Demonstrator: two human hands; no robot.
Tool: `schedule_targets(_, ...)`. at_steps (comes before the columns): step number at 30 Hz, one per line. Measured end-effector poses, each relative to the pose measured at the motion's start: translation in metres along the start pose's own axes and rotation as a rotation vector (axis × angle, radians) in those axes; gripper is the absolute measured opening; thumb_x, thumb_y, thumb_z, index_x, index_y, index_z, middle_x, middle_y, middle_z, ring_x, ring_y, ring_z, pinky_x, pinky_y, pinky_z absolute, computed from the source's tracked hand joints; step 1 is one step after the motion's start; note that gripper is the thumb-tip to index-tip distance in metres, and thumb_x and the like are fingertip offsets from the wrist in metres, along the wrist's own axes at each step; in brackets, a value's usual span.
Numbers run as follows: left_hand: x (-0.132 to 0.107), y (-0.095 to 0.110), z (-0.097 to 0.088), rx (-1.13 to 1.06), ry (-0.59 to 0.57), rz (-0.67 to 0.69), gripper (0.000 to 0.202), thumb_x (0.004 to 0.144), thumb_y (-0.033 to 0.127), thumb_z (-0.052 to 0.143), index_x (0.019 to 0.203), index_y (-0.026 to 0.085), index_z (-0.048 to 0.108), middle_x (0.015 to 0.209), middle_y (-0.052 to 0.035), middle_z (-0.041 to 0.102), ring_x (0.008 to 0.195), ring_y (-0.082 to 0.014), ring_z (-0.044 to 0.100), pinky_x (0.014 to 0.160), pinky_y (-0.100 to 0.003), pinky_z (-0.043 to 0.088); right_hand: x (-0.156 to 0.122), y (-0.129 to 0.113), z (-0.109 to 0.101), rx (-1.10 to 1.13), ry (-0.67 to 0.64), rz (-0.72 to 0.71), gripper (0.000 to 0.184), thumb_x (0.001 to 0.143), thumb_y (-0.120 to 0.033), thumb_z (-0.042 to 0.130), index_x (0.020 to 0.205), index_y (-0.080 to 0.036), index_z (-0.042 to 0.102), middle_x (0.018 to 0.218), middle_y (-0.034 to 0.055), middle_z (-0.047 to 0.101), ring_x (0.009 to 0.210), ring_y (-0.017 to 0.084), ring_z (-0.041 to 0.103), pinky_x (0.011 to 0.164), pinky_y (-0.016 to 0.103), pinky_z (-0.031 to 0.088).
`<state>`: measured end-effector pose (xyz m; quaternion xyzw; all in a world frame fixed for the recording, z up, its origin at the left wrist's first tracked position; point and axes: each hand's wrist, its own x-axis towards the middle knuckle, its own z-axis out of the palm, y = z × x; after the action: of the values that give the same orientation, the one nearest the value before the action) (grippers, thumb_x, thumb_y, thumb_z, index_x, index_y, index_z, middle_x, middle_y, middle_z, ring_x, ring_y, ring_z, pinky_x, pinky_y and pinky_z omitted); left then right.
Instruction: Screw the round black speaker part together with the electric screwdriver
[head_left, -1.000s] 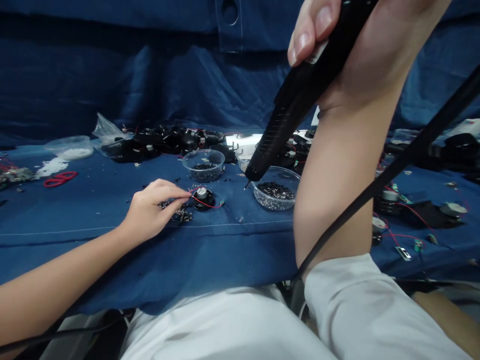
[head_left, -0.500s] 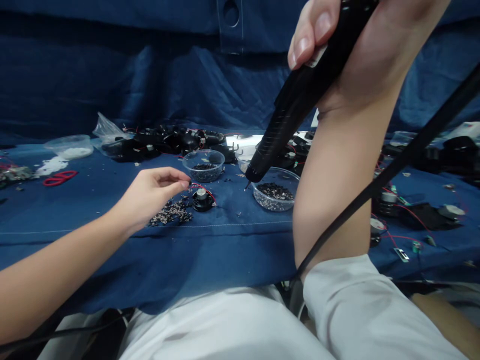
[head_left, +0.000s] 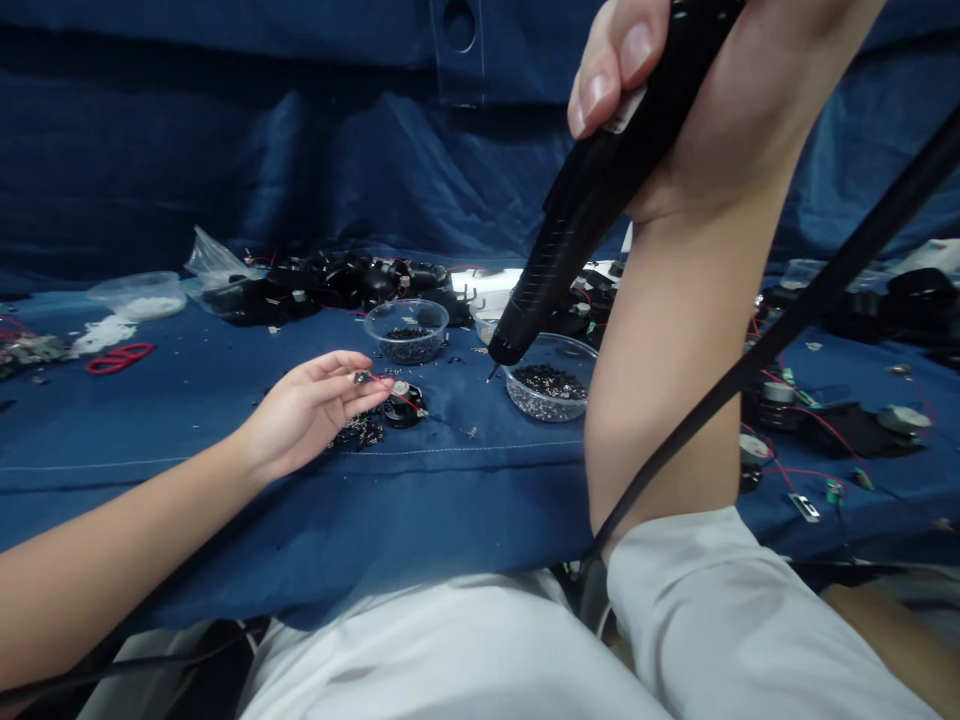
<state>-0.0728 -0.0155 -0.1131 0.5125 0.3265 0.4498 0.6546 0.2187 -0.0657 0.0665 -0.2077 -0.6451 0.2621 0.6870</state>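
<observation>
My left hand (head_left: 311, 410) is palm-up over the blue cloth, its fingers closed round a small dark part (head_left: 363, 378) on a red wire. What kind of part it is, I cannot make out. The wire runs toward a round black motor assembly (head_left: 403, 408) on the cloth, just right of the fingertips. Below the fingers lies a pile of small screws (head_left: 360, 432), partly hidden. My right hand (head_left: 735, 120) is wrapped round a black electric screwdriver (head_left: 585, 210), tilted down to the left. Its bit points down beside a clear bowl of screws (head_left: 551, 400), above the cloth.
Another clear bowl (head_left: 407, 345) of dark screws stands behind the motor. Red scissors (head_left: 120, 358) and a tub of white material (head_left: 150, 298) are at left. Black housings (head_left: 352, 280) line the back. Wired parts (head_left: 832, 430) lie at right. A black cable (head_left: 720, 400) crosses before my right arm.
My left hand has turned palm-up and dropped slightly, and the small part with its red wire now shows in its fingers. The right hand and screwdriver have barely moved.
</observation>
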Motion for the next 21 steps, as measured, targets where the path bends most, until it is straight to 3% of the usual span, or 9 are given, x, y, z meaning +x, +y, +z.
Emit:
schedule_targets(2, 0.000, -0.001, -0.006, 0.130, -0.080, 0.028, 0.015, 0.083, 0.016, 0.073, 0.098, 0.017, 0.077, 0.088, -0.0088, 0.080, 0.093, -0.0247, 0.080, 0.093, -0.039, 0.067, 0.000, 0.001, -0.001, -0.141, 0.047, -0.179, 0.068, 0.089, -0.035, 0.003, 0.047, -0.012, 0.051, 0.045, -0.0126, 0.054, 0.130, 0.015, 0.062, 0.096, 0.025, 0.053)
schedule_targets(3, 0.000, 0.001, -0.008, 0.231, -0.110, 0.072, 0.016, 0.085, 0.019, 0.072, 0.099, 0.018, 0.078, 0.090, -0.0096, 0.080, 0.090, -0.0248, 0.080, 0.090, -0.040, 0.067, 0.001, 0.002, -0.002, -0.184, 0.042, -0.248, 0.063, 0.091, -0.035, 0.009, 0.049, -0.013, 0.051, 0.047, -0.0136, 0.052, 0.105, 0.013, 0.075, 0.083, 0.022, 0.057)
schedule_targets(4, 0.001, 0.004, -0.011, 0.364, -0.140, 0.136, 0.016, 0.086, 0.021, 0.071, 0.099, 0.018, 0.080, 0.093, -0.0100, 0.080, 0.088, -0.0242, 0.079, 0.087, -0.039, 0.067, 0.001, 0.003, -0.003, -0.215, 0.020, -0.289, 0.058, 0.090, -0.034, 0.013, 0.051, -0.014, 0.051, 0.048, -0.0144, 0.051, 0.083, 0.009, 0.078, 0.074, 0.019, 0.057)
schedule_targets(6, 0.004, 0.014, -0.015, 0.696, -0.206, 0.303, 0.018, 0.089, 0.025, 0.067, 0.098, 0.021, 0.082, 0.098, -0.0089, 0.079, 0.087, -0.0222, 0.077, 0.083, -0.036, 0.066, 0.002, 0.004, -0.004, -0.251, -0.004, -0.331, 0.052, 0.089, -0.033, 0.015, 0.052, -0.016, 0.048, 0.051, -0.0147, 0.050, 0.058, 0.003, 0.071, 0.063, 0.015, 0.055)
schedule_targets(9, 0.008, 0.033, -0.019, 1.145, -0.354, 0.535, 0.026, 0.093, 0.029, 0.058, 0.097, 0.026, 0.084, 0.099, -0.0056, 0.076, 0.090, -0.0199, 0.073, 0.084, -0.033, 0.063, 0.003, 0.004, -0.004, -0.308, 0.014, -0.337, 0.052, 0.087, -0.034, 0.011, 0.053, -0.017, 0.046, 0.051, -0.0134, 0.048, 0.052, 0.002, 0.066, 0.058, 0.014, 0.053)
schedule_targets(11, 0.010, 0.045, -0.020, 1.323, -0.444, 0.613, 0.030, 0.094, 0.026, 0.054, 0.100, 0.026, 0.083, 0.101, -0.0051, 0.075, 0.092, -0.0194, 0.072, 0.087, -0.032, 0.061, 0.002, 0.004, -0.003, -0.318, 0.012, -0.340, 0.053, 0.087, -0.033, 0.009, 0.053, -0.017, 0.045, 0.050, -0.0135, 0.047, 0.052, 0.002, 0.066, 0.059, 0.013, 0.053)
schedule_targets(17, 0.009, 0.070, -0.013, 1.581, -0.705, 0.630, 0.031, 0.090, 0.023, 0.057, 0.111, 0.026, 0.080, 0.111, -0.0074, 0.077, 0.097, -0.0223, 0.074, 0.087, -0.033, 0.061, 0.001, 0.004, -0.003, -0.297, 0.002, -0.353, 0.051, 0.089, -0.031, 0.012, 0.053, -0.014, 0.044, 0.050, -0.0166, 0.050, 0.052, -0.001, 0.067, 0.063, 0.010, 0.051)
schedule_targets(21, 0.014, 0.074, -0.013, 1.544, -0.761, 0.633, 0.021, 0.096, 0.033, 0.062, 0.102, 0.028, 0.081, 0.101, -0.0058, 0.079, 0.092, -0.0211, 0.075, 0.083, -0.031, 0.061, 0.002, 0.005, -0.004, -0.363, 0.038, -0.340, 0.056, 0.087, -0.031, 0.004, 0.054, -0.015, 0.046, 0.050, -0.0156, 0.050, 0.053, 0.001, 0.069, 0.059, 0.010, 0.051)
